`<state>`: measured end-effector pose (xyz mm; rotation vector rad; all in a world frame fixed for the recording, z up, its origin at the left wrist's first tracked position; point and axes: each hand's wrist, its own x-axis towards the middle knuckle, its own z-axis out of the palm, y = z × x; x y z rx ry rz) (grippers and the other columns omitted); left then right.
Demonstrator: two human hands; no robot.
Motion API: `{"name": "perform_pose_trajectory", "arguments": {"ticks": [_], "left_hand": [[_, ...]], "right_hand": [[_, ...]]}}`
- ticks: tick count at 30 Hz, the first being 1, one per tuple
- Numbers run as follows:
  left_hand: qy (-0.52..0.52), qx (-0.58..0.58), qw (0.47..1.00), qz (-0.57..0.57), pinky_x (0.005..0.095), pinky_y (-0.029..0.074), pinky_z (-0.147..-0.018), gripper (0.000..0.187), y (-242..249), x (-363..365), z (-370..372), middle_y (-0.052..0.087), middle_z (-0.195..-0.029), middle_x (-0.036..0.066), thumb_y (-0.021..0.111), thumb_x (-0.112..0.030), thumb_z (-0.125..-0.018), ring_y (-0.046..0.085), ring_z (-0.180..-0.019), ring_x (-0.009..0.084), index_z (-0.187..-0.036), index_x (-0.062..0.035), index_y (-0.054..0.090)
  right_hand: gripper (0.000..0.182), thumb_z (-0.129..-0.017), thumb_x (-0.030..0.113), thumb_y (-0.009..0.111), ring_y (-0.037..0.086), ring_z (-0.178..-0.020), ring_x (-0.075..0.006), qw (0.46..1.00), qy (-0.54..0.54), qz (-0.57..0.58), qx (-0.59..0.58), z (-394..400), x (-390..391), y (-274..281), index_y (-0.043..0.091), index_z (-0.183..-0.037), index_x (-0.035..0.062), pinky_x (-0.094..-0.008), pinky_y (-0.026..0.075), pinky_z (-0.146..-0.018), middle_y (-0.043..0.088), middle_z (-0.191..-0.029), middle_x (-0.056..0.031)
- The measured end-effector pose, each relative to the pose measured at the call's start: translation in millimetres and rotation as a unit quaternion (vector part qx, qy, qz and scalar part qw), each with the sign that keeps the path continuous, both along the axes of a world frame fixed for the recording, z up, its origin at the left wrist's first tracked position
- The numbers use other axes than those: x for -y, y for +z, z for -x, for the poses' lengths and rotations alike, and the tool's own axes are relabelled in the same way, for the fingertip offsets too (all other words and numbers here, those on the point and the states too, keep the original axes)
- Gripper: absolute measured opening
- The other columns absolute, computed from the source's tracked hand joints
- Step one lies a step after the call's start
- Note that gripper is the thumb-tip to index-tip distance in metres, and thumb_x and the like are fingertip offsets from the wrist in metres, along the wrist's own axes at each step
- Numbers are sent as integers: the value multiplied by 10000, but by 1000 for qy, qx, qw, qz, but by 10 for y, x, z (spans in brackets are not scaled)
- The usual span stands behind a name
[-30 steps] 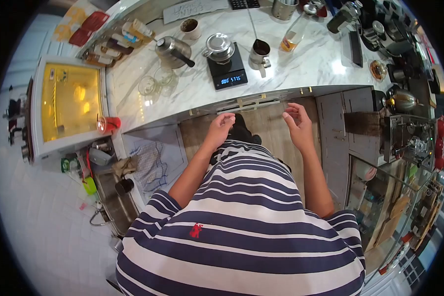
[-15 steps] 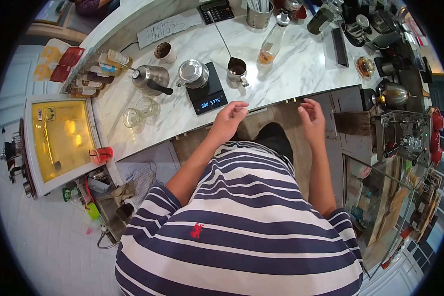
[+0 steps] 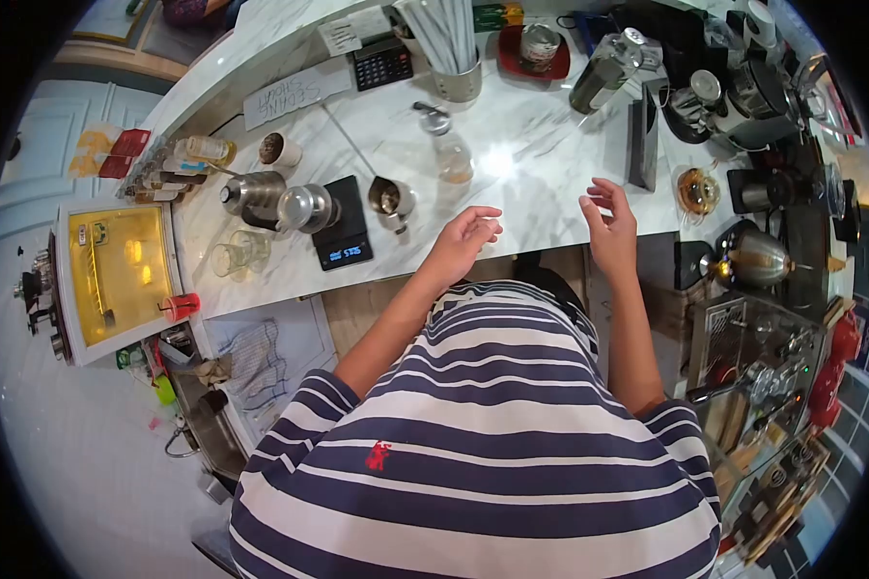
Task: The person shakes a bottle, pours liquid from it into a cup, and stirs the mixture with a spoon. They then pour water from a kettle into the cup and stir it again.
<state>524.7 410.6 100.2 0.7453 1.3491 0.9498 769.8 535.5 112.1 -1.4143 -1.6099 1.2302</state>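
Observation:
My left hand [image 3: 465, 244] hovers at the counter's front edge, fingers loosely bent and apart, holding nothing. Also empty, my right hand [image 3: 610, 220] is raised near the same edge with thumb and fingers spread. Nearest to the left hand is a small metal pitcher [image 3: 403, 205] with a long-handled spoon [image 3: 352, 141] leaning in it. Behind it stands a glass bottle [image 3: 450, 157] with a little amber liquid. Further left, a metal pot [image 3: 304, 208] rests on a black digital scale [image 3: 346, 253] with lit blue digits, beside a steel gooseneck kettle [image 3: 249, 193].
Two clear glasses [image 3: 230, 259] stand front left, with a cup of dark grounds [image 3: 278, 150] further back. A straw holder [image 3: 457, 83], calculator [image 3: 382, 64] and red tray [image 3: 514, 60] line the back. Right are a glass server [image 3: 697, 190] and an espresso machine [image 3: 743, 338].
The view has turned to the right, so the counter items sit further left in it. Both hands stay empty and raised, now appearing over the counter's edge.

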Motion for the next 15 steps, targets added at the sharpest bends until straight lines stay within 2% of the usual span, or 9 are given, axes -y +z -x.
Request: {"name": "perform_pose_trajectory", "arguments": {"ticks": [3,7,12,15], "left_hand": [[31,4,999,24,358,482,-959,357,-37,-302,-317,702,-1216,57,528,-342,-1095,645,-1123,170,-1357,-114,613],[70,2,997,33,353,479,-957,365,-61,-589,-614,703,-1209,57,528,-362,-1093,648,-1113,161,-1351,-119,616],[130,-1,990,59,349,468,-958,367,-86,-768,-707,700,-1204,52,530,-371,-1092,645,-1112,153,-1352,-127,617],[157,-14,985,71,347,466,-955,370,-158,-801,-670,700,-1203,49,531,-377,-1091,646,-1110,150,-1350,-128,618]], "right_hand": [[426,-950,199,762,677,-1109,-222,995,44,-86,-17,-124,-444,28,633,-1321,33,-361,557,-887,702,-1194,-129],[442,-932,186,782,674,-1123,-235,986,78,-116,-86,-192,-933,86,634,-1313,18,-363,571,-905,692,-1221,-137],[425,-942,151,779,660,-1143,-234,982,59,-152,-91,-213,-1467,140,616,-1303,-2,-356,579,-908,668,-1247,-141],[579,-912,190,820,610,-1218,-248,979,29,-188,-79,-168,-1787,135,549,-1394,18,-382,549,-978,589,-1359,-143]]}}
